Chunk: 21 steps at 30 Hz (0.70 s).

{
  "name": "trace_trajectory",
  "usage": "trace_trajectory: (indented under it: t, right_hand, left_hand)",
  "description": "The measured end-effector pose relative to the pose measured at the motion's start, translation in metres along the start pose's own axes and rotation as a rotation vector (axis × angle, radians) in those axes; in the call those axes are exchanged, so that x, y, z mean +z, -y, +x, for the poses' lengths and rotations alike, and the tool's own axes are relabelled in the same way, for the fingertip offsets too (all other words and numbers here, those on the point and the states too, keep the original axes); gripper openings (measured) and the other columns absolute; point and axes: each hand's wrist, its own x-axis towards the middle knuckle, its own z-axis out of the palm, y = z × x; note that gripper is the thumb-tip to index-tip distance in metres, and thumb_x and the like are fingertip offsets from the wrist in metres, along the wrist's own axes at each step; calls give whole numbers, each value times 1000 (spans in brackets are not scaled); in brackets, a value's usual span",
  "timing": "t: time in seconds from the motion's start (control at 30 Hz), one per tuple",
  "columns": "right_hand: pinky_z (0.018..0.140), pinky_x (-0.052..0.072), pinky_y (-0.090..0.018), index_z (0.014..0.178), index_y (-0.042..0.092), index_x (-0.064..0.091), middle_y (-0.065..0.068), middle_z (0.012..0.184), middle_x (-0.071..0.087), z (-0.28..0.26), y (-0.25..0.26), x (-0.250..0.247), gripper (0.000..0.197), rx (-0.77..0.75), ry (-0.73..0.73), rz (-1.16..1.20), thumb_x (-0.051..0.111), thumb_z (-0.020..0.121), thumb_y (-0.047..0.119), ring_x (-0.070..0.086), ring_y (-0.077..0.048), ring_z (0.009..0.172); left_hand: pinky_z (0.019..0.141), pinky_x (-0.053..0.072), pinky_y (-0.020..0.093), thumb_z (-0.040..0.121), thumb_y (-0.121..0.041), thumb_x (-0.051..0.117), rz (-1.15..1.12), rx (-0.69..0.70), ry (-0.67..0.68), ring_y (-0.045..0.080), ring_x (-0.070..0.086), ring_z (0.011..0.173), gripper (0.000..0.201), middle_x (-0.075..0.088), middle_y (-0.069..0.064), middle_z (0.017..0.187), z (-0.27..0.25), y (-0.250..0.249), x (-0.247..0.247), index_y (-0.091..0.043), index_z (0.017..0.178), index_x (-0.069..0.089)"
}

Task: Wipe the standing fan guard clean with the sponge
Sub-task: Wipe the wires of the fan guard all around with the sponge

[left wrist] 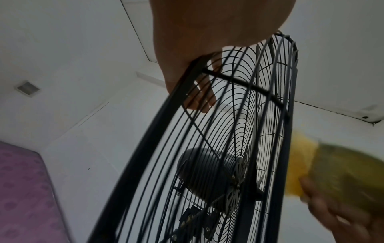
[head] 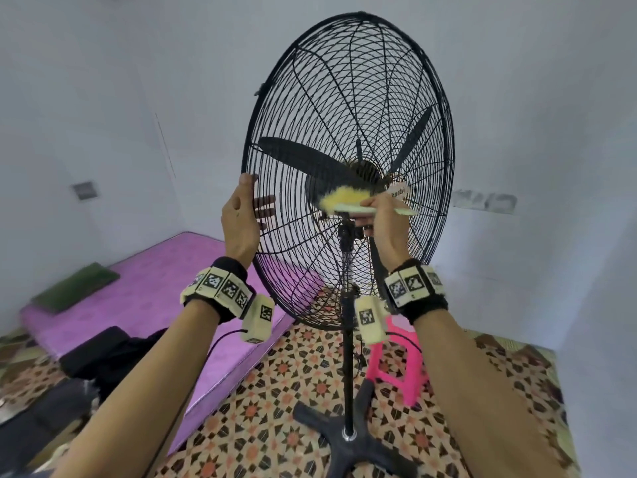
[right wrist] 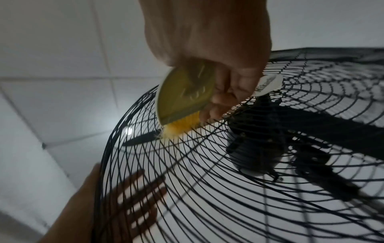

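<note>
The black wire fan guard stands tilted on its pole, with the dark blades behind it. My left hand holds the guard's left rim, thumb on the front and fingers flat behind the wires. My right hand grips a yellow sponge with a green backing. It presses the yellow side on the front wires just left of the hub badge. In the right wrist view the sponge touches the guard. The left wrist view shows the rim and the blurred sponge at right.
The fan pole rises from a black cross base on patterned floor. A purple mattress with a green cushion lies at left, dark bags in front of it. A pink stool stands behind the pole.
</note>
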Motion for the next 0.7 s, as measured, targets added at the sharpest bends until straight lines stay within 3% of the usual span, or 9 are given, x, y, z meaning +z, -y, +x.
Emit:
trace_trajectory:
  t: [0.1,0.23,0.33,0.4,0.47,0.6,0.7]
  right_hand:
    - [46,44,-16,88,10,69,-15,81,76,-3,1,-13,25,48,70,-60,48,100,14,67,-20,64]
    - [57,48,-26,90,14,67,-19,102,75,14,22,-13,19,57,63,176,50,100,14,67,-24,76]
    - [57,47,-27,93,11,67,-19,95,76,12,7,-15,20,74,106,5,49,100,16,67,-26,77]
    - [55,45,-25,92,10,68,-16,88,76,8,1,-24,23,78,162,-157,47,100,16,66,-24,75]
    - [55,45,-24,90,12,68,-13,87,77,12,9,-31,21,70,171,-130,50,99,16,66,-21,74]
    - [54,48,-23,92,15,69,-11,96,77,30,20,-26,19,47,19,115,51,99,16,67,-21,75]
    - [52,47,-23,94,13,68,-10,89,77,24,-6,-27,22,66,73,-45,49,101,19,67,-22,74]
  left_hand:
    - [100,56,54,88,-89,35,-16,16,-19,21,74,106,80,76,3,118,-4,-7,1,-32,136,64]
    - [90,59,49,105,-67,30,-2,22,-17,17,77,89,62,79,1,106,-5,-10,1,-27,142,60]
    - [93,59,55,104,-69,31,-5,29,-7,20,76,94,65,78,2,109,-7,-9,1,-26,143,59]
    - [97,56,60,96,-82,32,-19,14,-15,23,73,106,78,76,4,120,-5,-8,1,-27,144,60]
    - [100,55,60,85,-94,33,-17,4,-17,26,70,114,91,73,5,127,-3,-4,0,-29,143,61]
    - [100,55,58,87,-91,31,-4,19,-2,22,72,110,87,74,3,124,-6,-5,2,-31,143,60]
    - [106,51,58,82,-96,33,0,6,-6,26,67,122,95,70,5,134,-4,-2,2,-30,145,59]
